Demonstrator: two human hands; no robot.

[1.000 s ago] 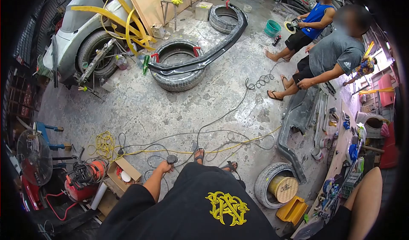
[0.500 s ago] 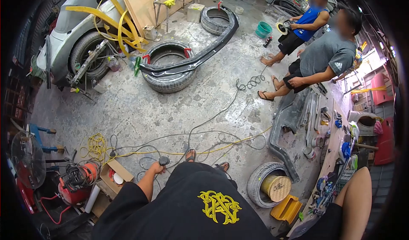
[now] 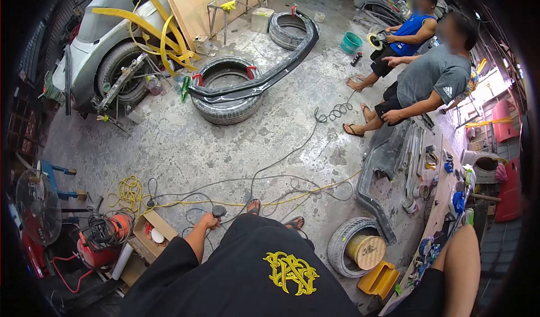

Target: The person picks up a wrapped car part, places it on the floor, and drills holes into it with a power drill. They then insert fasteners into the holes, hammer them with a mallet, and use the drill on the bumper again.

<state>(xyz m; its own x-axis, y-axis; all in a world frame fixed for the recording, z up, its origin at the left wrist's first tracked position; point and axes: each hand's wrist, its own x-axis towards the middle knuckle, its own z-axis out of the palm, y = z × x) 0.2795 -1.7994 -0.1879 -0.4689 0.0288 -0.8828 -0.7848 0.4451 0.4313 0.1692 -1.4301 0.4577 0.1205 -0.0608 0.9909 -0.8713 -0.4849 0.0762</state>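
My left hand point(image 3: 211, 221) hangs low in front of my left leg. Its fingers are wrapped around a dark tool with a round head point(image 3: 219, 210), whose exact kind I cannot make out. Dark cables point(image 3: 194, 211) lie on the floor around it. Just left of that hand stands an open cardboard box point(image 3: 147, 227) with a white round thing point(image 3: 157, 236) inside. On the right, only my bent right arm point(image 3: 464, 261) shows at the lower edge; the hand itself is out of view.
A long black car part point(image 3: 264, 81) rests across two tyres point(image 3: 228, 112). Two people stand at right, one holding a disc-shaped power tool point(image 3: 378, 39). Yellow and black cords point(image 3: 270, 204) cross the floor by my feet. A cluttered workbench point(image 3: 424, 221) runs along the right.
The view has shifted slightly. The person in grey has raised a hand toward the other person. My left hand keeps hold of the dark round-headed tool.
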